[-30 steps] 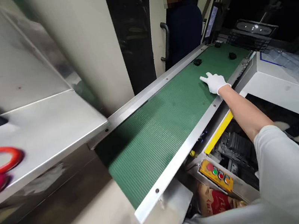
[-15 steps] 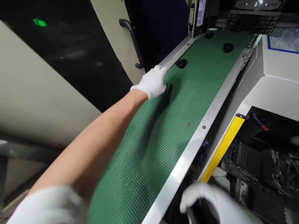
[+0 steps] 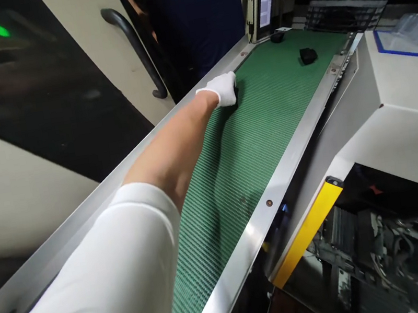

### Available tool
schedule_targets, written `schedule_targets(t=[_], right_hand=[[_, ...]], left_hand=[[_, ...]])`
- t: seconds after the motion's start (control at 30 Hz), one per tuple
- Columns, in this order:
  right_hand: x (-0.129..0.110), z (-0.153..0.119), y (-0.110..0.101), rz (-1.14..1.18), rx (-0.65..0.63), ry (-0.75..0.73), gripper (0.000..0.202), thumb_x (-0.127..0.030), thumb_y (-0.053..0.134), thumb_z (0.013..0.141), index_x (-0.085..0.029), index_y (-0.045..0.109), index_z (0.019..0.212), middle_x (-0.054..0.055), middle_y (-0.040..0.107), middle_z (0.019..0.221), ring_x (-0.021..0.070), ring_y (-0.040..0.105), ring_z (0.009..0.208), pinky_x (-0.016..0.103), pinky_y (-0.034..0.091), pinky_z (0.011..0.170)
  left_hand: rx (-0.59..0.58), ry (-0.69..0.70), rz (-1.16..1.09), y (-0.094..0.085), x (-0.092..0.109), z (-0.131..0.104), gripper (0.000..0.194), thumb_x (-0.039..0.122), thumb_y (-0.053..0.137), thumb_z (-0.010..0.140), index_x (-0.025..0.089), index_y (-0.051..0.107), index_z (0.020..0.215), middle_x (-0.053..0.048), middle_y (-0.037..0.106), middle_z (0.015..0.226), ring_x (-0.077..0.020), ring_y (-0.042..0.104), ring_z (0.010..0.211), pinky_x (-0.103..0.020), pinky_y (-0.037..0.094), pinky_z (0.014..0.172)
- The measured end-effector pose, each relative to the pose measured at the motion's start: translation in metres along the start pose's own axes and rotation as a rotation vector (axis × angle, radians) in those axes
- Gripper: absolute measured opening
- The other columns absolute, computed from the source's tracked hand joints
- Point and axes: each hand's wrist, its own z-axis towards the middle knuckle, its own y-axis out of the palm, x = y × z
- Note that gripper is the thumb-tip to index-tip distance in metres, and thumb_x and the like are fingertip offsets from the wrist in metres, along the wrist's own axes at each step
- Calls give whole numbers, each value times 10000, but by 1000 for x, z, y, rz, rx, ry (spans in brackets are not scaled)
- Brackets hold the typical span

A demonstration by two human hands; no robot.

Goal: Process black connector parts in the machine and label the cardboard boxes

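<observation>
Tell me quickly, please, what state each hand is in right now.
Left hand: curled over the green belt; whether it holds anything cannot be told.
Right hand: cannot be told; not clearly in view.

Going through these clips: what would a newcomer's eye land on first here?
Probably the green belt, slanting from bottom centre to upper right. Next, the white-gloved left hand at the belt's left side, its fingers curled out of sight, with two black pieces farther up the belt. Then the yellow bar at lower right, beside the dark machine opening.
</observation>
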Motion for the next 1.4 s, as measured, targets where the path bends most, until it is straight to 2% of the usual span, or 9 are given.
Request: schedule_targets(t=[0.1,0.23,0.33,0.43,0.53,0.63,0.8,1.0,1.4], right_hand=[[1,-34,13,150,5,-30,373,-542,828,563,-488,777,928,-1,692,719,329,715,622,450,533,434],[-14,-49,32,434,17,-48,345,-618,696,831,-284,744,905,22,649,674,209,626,566,350,531,489],[-39,-50,53,599,-10,-31,452,-652,533,968,-234,702,983,28,638,721,166,613,607,284,494,517],[-65,-48,88,608,-95,48,455,-673,579,947,-239,667,1053,37,659,812,163,620,656,264,468,520],[-86,-48,139,527,-203,121,456,-636,743,851,-254,642,1079,18,677,866,128,572,609,234,423,480],[-105,-56,200,377,-286,78,488,-488,843,814,-258,624,1184,9,702,949,104,591,632,210,464,506],[-127,-93,288,154,-346,-151,403,-255,854,821,-268,656,1171,26,729,1142,178,711,1063,313,594,955],[-144,-135,351,-102,-493,-403,314,-113,743,880,-293,697,1133,2,733,1131,165,709,1046,295,598,936],[-149,-151,402,-151,-497,-275,261,-173,762,868,-296,703,1090,-5,713,1129,174,679,1050,302,556,945]], left_hand=[[158,9,-329,-11,13,-60,519,77,848,648,79,603,1106,-61,661,959,-208,646,928,-374,534,949],[345,23,-933,-24,32,-227,451,257,946,621,169,575,862,28,616,736,-108,574,616,-269,518,633],[328,-202,-1349,-17,52,-390,575,475,985,546,199,564,822,37,629,674,-101,541,502,-232,426,464],[381,-510,-1609,-1,79,-534,667,629,956,522,199,607,893,3,685,731,-112,557,524,-235,422,470],[414,-762,-1633,14,98,-639,542,577,900,686,185,648,963,-42,732,848,-128,610,607,-258,491,564],[423,-894,-1644,18,104,-714,502,462,882,761,199,650,1121,-61,747,983,-169,683,764,-293,555,697],[550,-886,-1540,2,102,-810,387,266,840,828,216,631,1149,-72,740,1114,-204,718,997,-340,577,892],[675,-745,-1217,-12,102,-897,273,83,720,872,233,630,1082,-50,710,1141,-194,690,1092,-370,537,997],[569,-900,-1395,-21,83,-939,299,72,644,818,244,627,1063,-8,647,1060,-135,597,811,-275,497,700]])
